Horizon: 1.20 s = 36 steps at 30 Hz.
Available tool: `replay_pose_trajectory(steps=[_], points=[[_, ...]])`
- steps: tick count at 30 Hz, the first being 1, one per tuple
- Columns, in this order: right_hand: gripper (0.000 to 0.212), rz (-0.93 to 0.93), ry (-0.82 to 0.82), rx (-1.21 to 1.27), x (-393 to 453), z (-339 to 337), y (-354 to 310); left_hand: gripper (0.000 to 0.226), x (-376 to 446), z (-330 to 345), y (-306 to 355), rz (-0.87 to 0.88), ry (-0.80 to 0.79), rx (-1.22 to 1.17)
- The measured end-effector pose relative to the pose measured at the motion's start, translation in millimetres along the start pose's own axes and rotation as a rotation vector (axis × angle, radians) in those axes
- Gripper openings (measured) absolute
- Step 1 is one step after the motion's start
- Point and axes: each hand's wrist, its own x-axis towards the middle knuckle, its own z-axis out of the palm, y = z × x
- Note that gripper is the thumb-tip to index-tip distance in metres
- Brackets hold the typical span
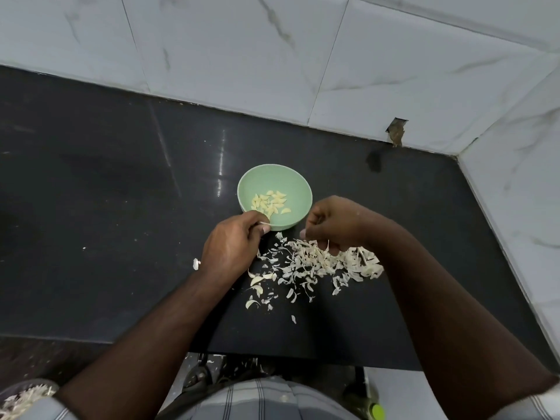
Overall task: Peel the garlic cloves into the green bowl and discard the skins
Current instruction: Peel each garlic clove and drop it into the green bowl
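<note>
Over one green bowl (274, 180) of peeled cloves (270, 202), left hand (231, 247) pinches a skin sliver (264, 222); right hand (333, 224) curls above the skin heap (318, 262) on the desk (121, 207), its hold hidden.

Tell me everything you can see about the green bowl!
The green bowl is small, round and pale mint, smooth and matte like plastic. It stands upright on the dark counter, near the tiled wall. Peeled garlic cloves lie in a little heap at the bottom. The left hand overlaps its near rim, pinching a thin sliver. The pile of skins lies just in front, not touching.
</note>
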Motion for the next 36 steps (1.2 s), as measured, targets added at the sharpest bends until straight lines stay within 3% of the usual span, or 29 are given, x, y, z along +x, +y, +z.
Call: replay_pose_trajectory(steps=[3,6,9,11,15,20,24,28,30,36], points=[[0.008,-0.042,0.179,0.048,-5.5,19.5,22.4,0.017,2.5,-3.8,3.7,-0.031,-0.015,-0.03],[0.026,-0.056,0.34,0.163,-9.5,55.0,37.2,0.03,-1.6,-7.0,8.1,-0.096,0.029,-0.132],[0.022,-0.057,0.314,0.691,-11.2,100.3,38.8,0.02,-11.9,-7.7,5.7,-0.166,0.081,-0.16],[0.023,-0.02,0.269,0.968,-8.4,125.0,33.9,0.01,-19.6,-7.3,0.2,-0.152,0.029,-0.084],[0.028,-0.007,0.335,1.097,-1.5,139.1,40.7,0.011,-34.0,-5.9,-13.8,-0.065,-0.181,0.013],[0.031,-0.038,0.544,0.977,-0.4,124.6,54.8,0.009,-47.7,0.4,-19.8,-0.013,-0.271,0.106],[0.032,-0.09,0.353,0.99,-4.7,146.0,35.8,0.011,-50.0,2.6,-21.3,-0.001,-0.254,0.152],[0.029,-0.246,0.477,0.303,1.5,152.2,39.4,0.006,-49.7,2.7,-19.4,-0.001,-0.26,0.175],[0.026,-0.348,0.46,0.045,5.7,148.6,41.2,0.008,-50.0,2.7,-19.0,0.003,-0.253,0.167],[0.01,-0.388,0.414,-0.142,9.7,150.0,36.2,0.007,-50.7,2.0,-18.6,-0.002,-0.259,0.154]])
